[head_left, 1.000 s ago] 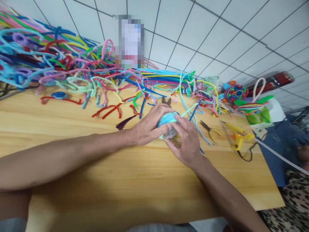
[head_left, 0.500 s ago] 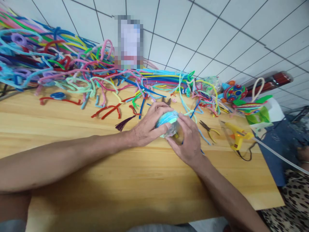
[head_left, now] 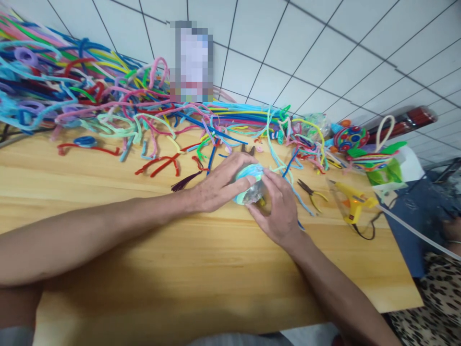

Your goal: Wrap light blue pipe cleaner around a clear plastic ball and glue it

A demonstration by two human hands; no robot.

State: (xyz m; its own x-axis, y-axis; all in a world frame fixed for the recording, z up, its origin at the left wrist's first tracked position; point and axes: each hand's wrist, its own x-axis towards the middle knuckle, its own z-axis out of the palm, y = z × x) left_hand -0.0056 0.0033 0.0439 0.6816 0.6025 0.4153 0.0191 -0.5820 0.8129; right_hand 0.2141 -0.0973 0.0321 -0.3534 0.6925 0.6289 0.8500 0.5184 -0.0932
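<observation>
Between my two hands is a ball (head_left: 253,191), clear on its lower part, with light blue and pale green pipe cleaners coiled over its top and left side. My left hand (head_left: 225,185) is wrapped round its left side, the thumb pressed across the coiled part. Gripping the right side, my right hand (head_left: 279,206) has its fingers at the upper edge and its thumb beneath. The ball is held just above the table; the fingers cover part of it. A dark purple tassel (head_left: 185,181) lies left of my left hand, near red pipe cleaner pieces (head_left: 164,167).
A big heap of coloured pipe cleaners (head_left: 86,96) runs along the tiled wall. Pliers (head_left: 312,194) and a yellow glue gun (head_left: 355,202) with a cord lie to the right on the wooden table (head_left: 216,283). Finished colourful pieces (head_left: 351,139) stand at the back right.
My left thumb has shifted up and right across the coiled pipe cleaners, and the ball has turned slightly, showing more of its clear part. My right hand keeps its grip almost unchanged.
</observation>
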